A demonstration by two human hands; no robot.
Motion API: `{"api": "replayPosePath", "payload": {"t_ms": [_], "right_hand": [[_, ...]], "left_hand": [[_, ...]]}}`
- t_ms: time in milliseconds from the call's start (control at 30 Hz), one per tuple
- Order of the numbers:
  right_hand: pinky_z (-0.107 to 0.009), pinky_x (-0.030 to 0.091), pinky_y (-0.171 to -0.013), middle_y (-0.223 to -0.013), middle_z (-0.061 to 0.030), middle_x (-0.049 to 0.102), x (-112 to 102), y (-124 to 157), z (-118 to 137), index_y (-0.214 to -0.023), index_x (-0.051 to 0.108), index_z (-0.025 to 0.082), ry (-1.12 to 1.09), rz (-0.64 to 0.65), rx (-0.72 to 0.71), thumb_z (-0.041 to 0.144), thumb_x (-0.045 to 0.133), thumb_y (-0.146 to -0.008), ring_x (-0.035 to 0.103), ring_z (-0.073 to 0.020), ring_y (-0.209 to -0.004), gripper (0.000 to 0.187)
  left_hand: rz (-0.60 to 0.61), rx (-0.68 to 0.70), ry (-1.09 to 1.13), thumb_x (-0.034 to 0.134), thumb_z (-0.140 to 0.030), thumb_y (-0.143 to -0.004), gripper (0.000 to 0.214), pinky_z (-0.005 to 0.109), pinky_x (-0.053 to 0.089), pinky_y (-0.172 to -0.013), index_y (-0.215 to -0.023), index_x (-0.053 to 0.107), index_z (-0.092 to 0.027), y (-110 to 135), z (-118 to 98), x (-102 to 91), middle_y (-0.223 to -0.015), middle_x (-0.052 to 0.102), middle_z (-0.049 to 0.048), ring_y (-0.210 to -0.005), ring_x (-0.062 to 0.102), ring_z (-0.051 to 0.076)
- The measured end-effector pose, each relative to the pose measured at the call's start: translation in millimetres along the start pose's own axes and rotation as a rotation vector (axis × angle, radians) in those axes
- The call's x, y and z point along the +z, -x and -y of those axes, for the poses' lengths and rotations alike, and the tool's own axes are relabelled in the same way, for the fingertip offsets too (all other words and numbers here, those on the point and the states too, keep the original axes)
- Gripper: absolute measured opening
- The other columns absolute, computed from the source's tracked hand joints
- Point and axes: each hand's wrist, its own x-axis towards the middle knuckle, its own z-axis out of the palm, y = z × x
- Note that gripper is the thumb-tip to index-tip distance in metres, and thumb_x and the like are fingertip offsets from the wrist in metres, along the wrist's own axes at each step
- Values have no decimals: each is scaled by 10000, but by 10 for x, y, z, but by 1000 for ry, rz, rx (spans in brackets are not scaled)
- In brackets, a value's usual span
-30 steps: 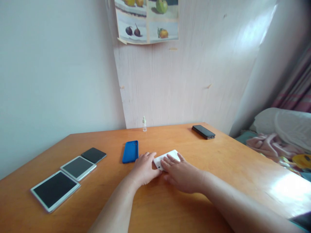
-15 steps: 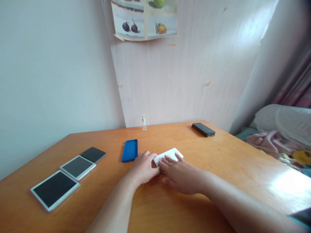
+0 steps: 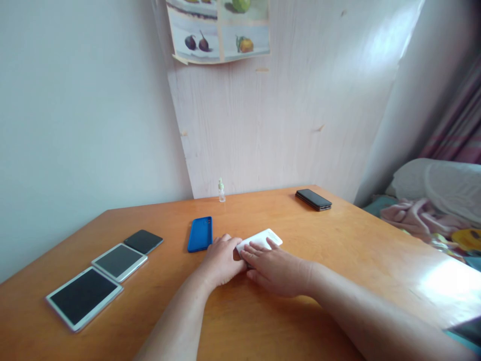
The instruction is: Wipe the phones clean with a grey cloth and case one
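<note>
My left hand [image 3: 224, 258] has its thumb and fingers around the left end of a white phone [image 3: 263, 236], which lies at a slant with its plain side up. My right hand [image 3: 276, 268] rests on top of the phone, fingers stretched out flat across its surface and covering the near part. A blue phone case [image 3: 200, 234] lies hollow side up just beyond my left fingers, its lower right corner close to them.
Two white-framed tablets [image 3: 84, 298] and a black tablet [image 3: 143, 241] form a row at left. A small clear spray bottle [image 3: 221, 193] stands at the wall. Stacked dark phones [image 3: 313, 199] lie at the back right of the wooden table [image 3: 361, 265].
My right hand has slid slightly to the left over the white phone. My left hand keeps its grip. The whole view has shifted a little.
</note>
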Motion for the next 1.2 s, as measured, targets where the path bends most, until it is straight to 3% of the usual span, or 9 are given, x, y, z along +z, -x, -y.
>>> {"api": "replayPosePath", "payload": {"t_ms": [67,233,467,600,700,833,900,967,1200], "right_hand": [[-588,211,-1114,-1453,-123,469,-13,-5,-57,-1443,388,213,4,9,14,385,315,-982,355,-292,-1375,497],[-709,139,-1067,-1488,-163,416,18,-101,-347,-1450,395,185,107,46,350,371,302,-980,261,-378,-1414,514],[-642,130,-1121,-1559,-44,328,109,-206,-140,-1510,288,304,-73,24,63,432,193,-1005,197,-307,-1452,529],[-724,68,-1078,-1541,-63,359,78,-202,-346,-1490,333,265,28,39,278,395,237,-993,156,-347,-1456,523],[-758,76,-1046,-1505,-132,402,51,-162,-420,-1456,383,197,100,36,411,357,267,-982,185,-381,-1440,514],[-688,150,-1087,-1431,-169,476,21,-82,-146,-1409,418,173,84,-14,199,329,307,-975,336,-329,-1381,475],[-643,170,-1111,-1397,-139,516,5,-60,-23,-1390,429,203,60,-35,60,322,316,-975,399,-288,-1340,447],[-630,188,-1110,-1374,-121,538,-13,-65,-35,-1366,451,219,64,-32,40,316,318,-974,414,-280,-1328,425],[-676,183,-1063,-1261,-185,616,-58,-130,-505,-1289,542,151,229,83,462,204,413,-918,418,-341,-1320,397]], "left_hand": [[-4,4,2,627,-429,-764,377,302,438,-841,-1108,635,-274,-5,10,15,-1060,621,62,-1039,583,253],[-1,-27,25,667,-437,-712,674,338,413,-963,-1320,494,-202,-20,-1,22,-1225,606,105,-1174,541,286],[-5,-69,45,645,-371,-707,828,356,378,-1032,-1445,336,-160,-16,-19,12,-1372,547,132,-1259,500,299],[-4,-61,49,649,-447,-716,848,360,372,-1032,-1446,334,-155,-8,-16,14,-1338,567,135,-1246,504,296],[-8,-45,25,661,-444,-716,722,344,397,-985,-1364,457,-199,0,-19,4,-1280,587,110,-1199,528,288],[6,0,6,639,-449,-756,404,308,438,-846,-1121,629,-276,8,-12,-14,-1072,623,62,-1059,580,259],[-2,14,13,623,-453,-775,326,298,436,-815,-1052,651,-283,5,0,-18,-1022,616,55,-1023,582,248],[-1,30,21,625,-445,-776,313,292,432,-804,-1041,655,-281,-5,15,-17,-998,608,52,-1002,580,242],[2,52,45,643,-388,-753,399,303,414,-843,-1139,628,-286,-34,70,5,-1023,590,44,-1026,559,244]]}}
